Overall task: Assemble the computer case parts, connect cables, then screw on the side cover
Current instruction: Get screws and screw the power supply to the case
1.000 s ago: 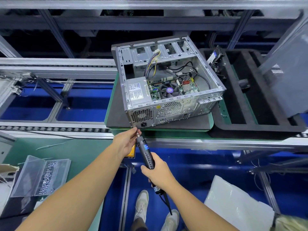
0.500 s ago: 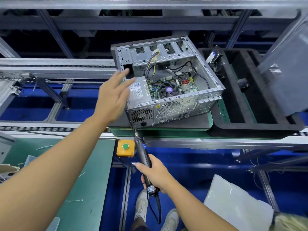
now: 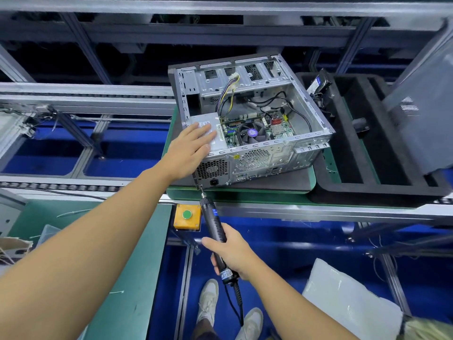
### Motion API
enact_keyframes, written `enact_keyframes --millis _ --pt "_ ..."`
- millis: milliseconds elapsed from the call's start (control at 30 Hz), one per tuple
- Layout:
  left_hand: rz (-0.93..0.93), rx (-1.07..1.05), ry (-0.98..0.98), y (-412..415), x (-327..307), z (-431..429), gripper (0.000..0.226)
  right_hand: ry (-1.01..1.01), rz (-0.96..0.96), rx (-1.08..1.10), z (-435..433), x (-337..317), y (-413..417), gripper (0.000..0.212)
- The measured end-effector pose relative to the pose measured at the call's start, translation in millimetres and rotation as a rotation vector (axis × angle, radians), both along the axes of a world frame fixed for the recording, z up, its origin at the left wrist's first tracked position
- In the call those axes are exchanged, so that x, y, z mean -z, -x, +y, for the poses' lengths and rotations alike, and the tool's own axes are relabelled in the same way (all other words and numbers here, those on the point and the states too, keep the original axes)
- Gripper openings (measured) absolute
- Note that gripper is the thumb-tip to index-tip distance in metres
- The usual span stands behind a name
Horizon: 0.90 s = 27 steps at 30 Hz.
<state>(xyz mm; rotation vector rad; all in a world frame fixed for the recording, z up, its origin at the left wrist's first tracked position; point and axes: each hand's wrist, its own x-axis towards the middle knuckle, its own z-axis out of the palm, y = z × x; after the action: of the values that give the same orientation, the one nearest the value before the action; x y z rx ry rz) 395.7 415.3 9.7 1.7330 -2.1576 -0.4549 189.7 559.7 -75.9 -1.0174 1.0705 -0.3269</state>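
Observation:
An open silver computer case point(image 3: 267, 158) lies on its side on a dark mat, its motherboard, fan and loose cables showing. My left hand point(image 3: 190, 149) rests flat, fingers spread, on the power supply point(image 3: 215, 143) at the case's near left corner. My right hand point(image 3: 232, 252) grips a black electric screwdriver point(image 3: 213, 220). The screwdriver's bit touches the lower left corner of the case's rear panel. A grey perforated side cover point(image 3: 426, 114) leans at the far right, partly cut off by the frame edge.
A black foam tray point(image 3: 375, 190) with long slots sits right of the case and holds a drive with wires point(image 3: 318, 85). A yellow box with a green button point(image 3: 187, 216) hangs at the conveyor edge. A green bench point(image 3: 132, 278) lies to the left.
My left hand left the screwdriver's tip, rose, and came down flat on the power supply. The screwdriver's bit stays at the rear panel's lower left corner.

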Motion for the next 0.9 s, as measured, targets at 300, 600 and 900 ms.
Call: enact_keyframes --millis 300,600,900 --pt "0.496 -0.83 0.19 -53.2 58.6 109.4 0.013 0.145 0.215 -0.26 4.5 22.3 30.0 0.033" --pt "-0.104 -1.22 -0.463 -208.3 124.8 245.3 0.021 0.167 0.176 -0.468 -2.2 20.8 -44.2 0.045" --pt "-0.184 -1.077 -0.555 -236.0 148.5 245.4 0.037 0.111 0.134 -0.537 -0.5 24.4 -95.4 0.052"
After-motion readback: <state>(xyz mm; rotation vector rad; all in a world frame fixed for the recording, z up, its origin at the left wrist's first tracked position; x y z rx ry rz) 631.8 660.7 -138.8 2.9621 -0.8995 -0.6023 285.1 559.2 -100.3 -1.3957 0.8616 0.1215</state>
